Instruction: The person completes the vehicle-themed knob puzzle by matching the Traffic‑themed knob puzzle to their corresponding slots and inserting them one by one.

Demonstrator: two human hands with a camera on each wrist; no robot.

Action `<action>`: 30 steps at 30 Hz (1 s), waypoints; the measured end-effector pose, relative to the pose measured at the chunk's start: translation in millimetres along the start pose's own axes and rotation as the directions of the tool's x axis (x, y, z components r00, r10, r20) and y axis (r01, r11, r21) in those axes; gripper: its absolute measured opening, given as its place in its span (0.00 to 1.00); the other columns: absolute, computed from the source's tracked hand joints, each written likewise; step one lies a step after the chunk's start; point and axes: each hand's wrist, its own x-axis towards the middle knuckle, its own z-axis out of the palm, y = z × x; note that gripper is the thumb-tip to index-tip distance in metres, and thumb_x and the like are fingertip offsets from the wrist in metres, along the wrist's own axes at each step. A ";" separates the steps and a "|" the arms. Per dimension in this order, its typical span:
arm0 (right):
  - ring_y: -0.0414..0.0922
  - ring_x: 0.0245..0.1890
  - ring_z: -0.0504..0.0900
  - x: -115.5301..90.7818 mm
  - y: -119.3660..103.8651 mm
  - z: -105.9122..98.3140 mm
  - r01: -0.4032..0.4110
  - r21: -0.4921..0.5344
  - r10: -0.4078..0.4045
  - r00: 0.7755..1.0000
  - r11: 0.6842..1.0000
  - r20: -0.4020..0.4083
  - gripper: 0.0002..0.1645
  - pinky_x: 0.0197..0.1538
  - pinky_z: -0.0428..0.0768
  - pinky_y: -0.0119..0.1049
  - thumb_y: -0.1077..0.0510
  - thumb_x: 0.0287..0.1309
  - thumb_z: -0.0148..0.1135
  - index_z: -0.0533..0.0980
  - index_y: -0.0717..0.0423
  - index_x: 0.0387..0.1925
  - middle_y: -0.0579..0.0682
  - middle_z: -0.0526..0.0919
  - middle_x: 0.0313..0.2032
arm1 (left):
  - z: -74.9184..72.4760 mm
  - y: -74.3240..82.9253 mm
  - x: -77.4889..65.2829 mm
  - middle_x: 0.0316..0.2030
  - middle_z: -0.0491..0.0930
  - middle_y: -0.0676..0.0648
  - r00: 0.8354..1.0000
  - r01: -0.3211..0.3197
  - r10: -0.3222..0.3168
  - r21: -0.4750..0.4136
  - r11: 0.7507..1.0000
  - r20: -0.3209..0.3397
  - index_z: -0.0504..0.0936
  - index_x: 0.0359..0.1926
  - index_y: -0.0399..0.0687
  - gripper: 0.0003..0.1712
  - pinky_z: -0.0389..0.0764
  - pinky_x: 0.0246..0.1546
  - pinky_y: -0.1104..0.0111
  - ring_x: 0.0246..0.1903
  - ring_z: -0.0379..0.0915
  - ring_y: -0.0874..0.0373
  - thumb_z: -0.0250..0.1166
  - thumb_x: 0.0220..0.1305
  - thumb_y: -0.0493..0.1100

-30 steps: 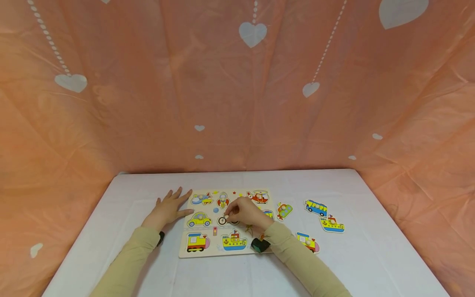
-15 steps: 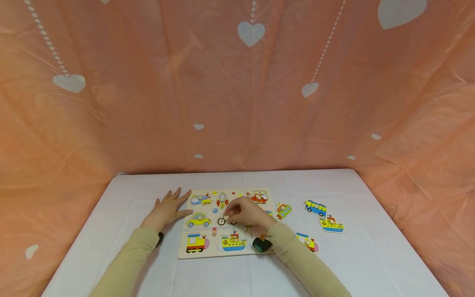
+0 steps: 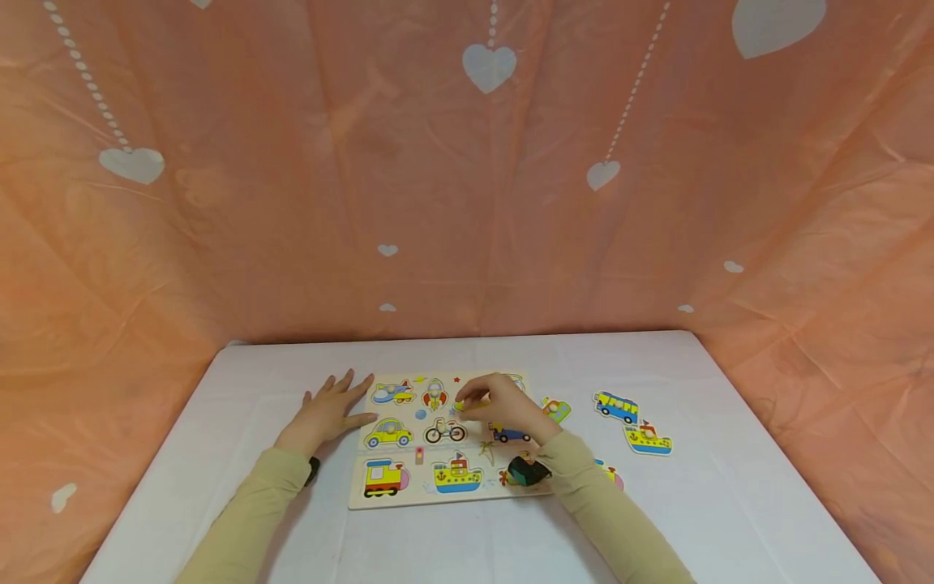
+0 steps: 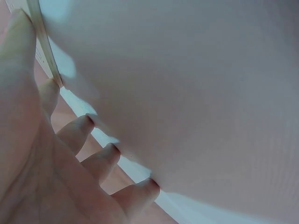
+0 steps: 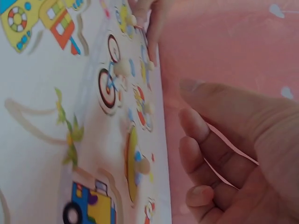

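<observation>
A wooden puzzle board [image 3: 421,487] with vehicle pictures lies in the middle of the table. Set on it, with a round knob, is the bicycle piece [image 5: 109,87], also visible as the bicycle [image 3: 445,431] in the head view. My right hand [image 3: 499,405] hovers over the board's right part, just beyond the bicycle. Its thumb and loosely bent fingers stand apart with nothing between them. My left hand [image 3: 328,412] lies at the board's left edge with fingers spread; its thumb [image 4: 18,46] touches the board's rim, and the other fingertips rest near the corner and on the tablecloth.
Right of the board lie a bus piece [image 3: 616,407], a boat piece [image 3: 648,439], a green submarine-like piece [image 3: 556,410] and a train piece [image 3: 609,473], partly behind my right sleeve. An orange cloth with white hearts [image 3: 489,68] stands behind the table.
My right hand has let go of the bicycle piece and moved up and to the right, uncovering it. The left hand has stayed at the board's edge.
</observation>
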 end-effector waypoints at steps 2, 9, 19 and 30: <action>0.38 0.32 0.78 -1.3 1.9 -3.9 -0.005 -0.003 0.005 1.000 1.000 -0.012 0.12 0.38 0.77 0.33 0.63 0.50 0.72 0.83 0.59 0.39 0.42 0.83 0.30 | 0.6 -1.0 0.3 0.71 0.49 0.32 1.000 -0.003 0.004 0.003 1.000 -0.004 0.58 0.73 0.51 0.48 0.43 0.58 0.29 0.67 0.40 0.26 0.63 0.58 0.65; 0.40 0.31 0.78 -9.7 6.2 -18.4 0.009 -0.007 -0.009 0.999 1.000 -0.050 0.14 0.37 0.79 0.36 0.64 0.50 0.71 0.82 0.63 0.42 0.44 0.82 0.30 | 0.8 -3.9 0.8 0.71 0.49 0.32 1.000 -0.004 0.004 0.000 1.000 -0.002 0.57 0.73 0.52 0.49 0.42 0.58 0.29 0.67 0.40 0.26 0.62 0.57 0.66; 0.42 0.33 0.79 -21.4 14.1 -41.1 -0.041 0.005 0.041 0.995 0.999 -0.093 0.14 0.38 0.76 0.38 0.63 0.52 0.70 0.82 0.63 0.42 0.45 0.83 0.31 | 1.0 -4.2 1.2 0.71 0.49 0.32 1.000 -0.003 0.003 0.007 1.000 0.002 0.57 0.73 0.52 0.48 0.42 0.58 0.29 0.67 0.40 0.26 0.61 0.59 0.66; 0.43 0.33 0.78 -49.7 34.2 -68.3 -0.127 -0.028 0.119 0.975 0.992 -0.188 0.14 0.35 0.69 0.38 0.61 0.53 0.70 0.81 0.62 0.43 0.44 0.82 0.31 | 0.4 -2.2 0.3 0.71 0.49 0.32 1.000 0.006 -0.006 0.002 1.000 0.004 0.57 0.73 0.52 0.48 0.42 0.58 0.29 0.67 0.39 0.26 0.62 0.58 0.66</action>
